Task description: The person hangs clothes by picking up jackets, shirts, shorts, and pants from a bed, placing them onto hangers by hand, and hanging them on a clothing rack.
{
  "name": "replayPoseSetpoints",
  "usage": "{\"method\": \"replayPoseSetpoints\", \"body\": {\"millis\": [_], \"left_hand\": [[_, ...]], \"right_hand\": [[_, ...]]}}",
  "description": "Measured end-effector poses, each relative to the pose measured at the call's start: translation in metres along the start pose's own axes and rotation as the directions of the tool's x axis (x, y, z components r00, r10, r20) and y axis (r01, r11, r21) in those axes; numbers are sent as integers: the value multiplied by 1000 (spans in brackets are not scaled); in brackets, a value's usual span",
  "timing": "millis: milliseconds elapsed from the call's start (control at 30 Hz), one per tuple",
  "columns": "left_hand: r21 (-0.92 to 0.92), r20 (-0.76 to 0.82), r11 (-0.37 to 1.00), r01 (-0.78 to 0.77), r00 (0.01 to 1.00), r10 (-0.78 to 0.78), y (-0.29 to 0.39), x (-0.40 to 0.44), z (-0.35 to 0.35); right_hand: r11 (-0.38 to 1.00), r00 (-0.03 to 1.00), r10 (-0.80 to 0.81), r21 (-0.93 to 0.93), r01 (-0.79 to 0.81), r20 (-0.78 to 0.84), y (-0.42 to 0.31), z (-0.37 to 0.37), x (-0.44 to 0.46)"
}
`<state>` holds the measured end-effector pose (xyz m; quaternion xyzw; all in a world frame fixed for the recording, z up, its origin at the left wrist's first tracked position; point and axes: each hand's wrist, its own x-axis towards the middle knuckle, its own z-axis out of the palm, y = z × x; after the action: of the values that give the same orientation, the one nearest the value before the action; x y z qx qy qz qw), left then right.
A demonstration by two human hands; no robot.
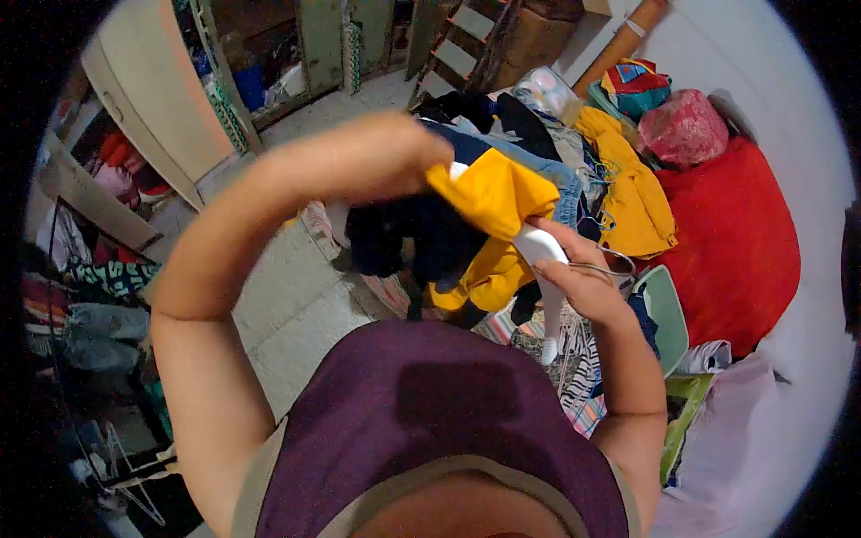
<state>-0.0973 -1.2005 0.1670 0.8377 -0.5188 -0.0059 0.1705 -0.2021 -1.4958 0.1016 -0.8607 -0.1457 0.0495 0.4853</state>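
Pale tiled floor (pixel 291 300) runs on my left toward open cupboards, while a smooth white wall (pixel 776 112) curves round the heaped clothes on my right. Just in front of me, above that heap, is the bright yellow cloth garment (pixel 507 193), hanging in folds over a white hanger with a metal hook (pixel 541 244).

My right hand (pixel 583 282) is closed around the hanger close to its hook, thumb on the near side; I judge that this central hold keeps the frame steady under the cloth's weight. My left hand (pixel 404 143) is raised at the garment's far edge, beside a small white patch that may be the hanger's other end. It is blurred and its fingertips are hidden, so I cannot tell whether it pinches the cloth or only touches it. Holding the two sides apart probably keeps the fabric from bunching.

The yellow cloth looks soft and creased against the hanger's smooth, sloping arm. Beneath lie faded blue denim (pixel 543 170) and dark, limp clothing (pixel 390 238). Farther right, another yellow garment (pixel 637 202) sprawls flat beside a plump red cloth mound (pixel 740 238), and a pale green tub (pixel 668 314) stands near my wrist, its rim stiff and rounded.
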Motion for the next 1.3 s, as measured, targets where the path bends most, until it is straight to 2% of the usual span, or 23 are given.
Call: {"method": "replayPoseSetpoints", "body": {"millis": [67,167,267,300,333,400,433,533,567,667,700,733,800,833,867,933,967,1033,1067,1100,1133,1200,1300], "left_hand": [[-95,2,994,-59,998,60,11,-5,27],[-248,359,966,65,933,30,27,-13,37],[-323,124,942,-93,982,140,20,-23,21],[-312,-42,945,-99,995,91,18,-22,10],[-111,-214,979,-173,966,146,12,-18,1],[79,-227,983,-168,957,182,15,-5,-13],[115,-209,972,-206,951,226,7,3,-6],[88,-88,964,-250,962,257,2,26,25],[-26,-49,978,-207,977,205,4,35,31],[-27,73,1000,-4,997,6,21,45,31],[-19,31,1000,-15,999,15,19,46,36],[-46,-6,999,-5,1000,5,15,48,35],[-99,-73,995,22,997,-29,5,50,27],[-150,-55,984,94,993,-104,1,51,17],[-206,-76,972,111,989,-129,-2,51,9],[-392,-79,901,184,969,-233,-10,44,-3],[-407,-117,904,131,974,-194,-18,44,-8],[-516,-90,838,177,962,-258,-18,42,-21],[-535,-106,827,170,958,-265,-16,43,-27],[-553,-77,814,175,963,-260,-17,42,-34],[-572,-43,799,186,966,-256,-16,44,-40],[-600,-19,777,192,967,-254,-16,49,-46],[-623,-27,758,194,963,-269,-17,53,-52]], "right_hand": [[999,997,-46,-30,44,-63,3,5,-1],[997,999,-38,-67,37,-7,1,-5,-2],[997,998,51,-61,-48,37,-17,-17,-7],[999,998,-43,-13,44,35,-8,-18,-5],[998,998,-37,-48,39,45,-8,-18,-3],[992,998,-25,-125,33,60,-11,-21,1],[989,989,-118,-82,126,91,-4,-23,4],[986,980,-150,-46,157,134,-16,-27,7],[964,961,-251,-59,259,116,-12,-29,9],[960,958,-235,-116,255,166,-10,-45,16],[986,978,-150,-56,159,142,-2,-50,19],[976,976,-206,-63,210,76,-6,-56,20],[947,910,-307,-179,265,-277,4,-73,30],[972,807,-229,-80,222,-544,8,-81,31],[977,642,-116,28,210,-758,11,-89,30],[964,476,-115,18,266,-872,28,-91,15],[957,387,-109,9,291,-915,38,-88,4],[945,614,25,219,243,-789,40,-45,-1],[950,723,-13,218,225,-690,54,-22,4],[981,824,-79,101,163,-561,53,-1,8],[976,934,24,212,56,-357,41,11,11],[964,945,-147,173,203,-291,66,37,35],[956,891,-270,11,294,-367,87,52,65]]}}
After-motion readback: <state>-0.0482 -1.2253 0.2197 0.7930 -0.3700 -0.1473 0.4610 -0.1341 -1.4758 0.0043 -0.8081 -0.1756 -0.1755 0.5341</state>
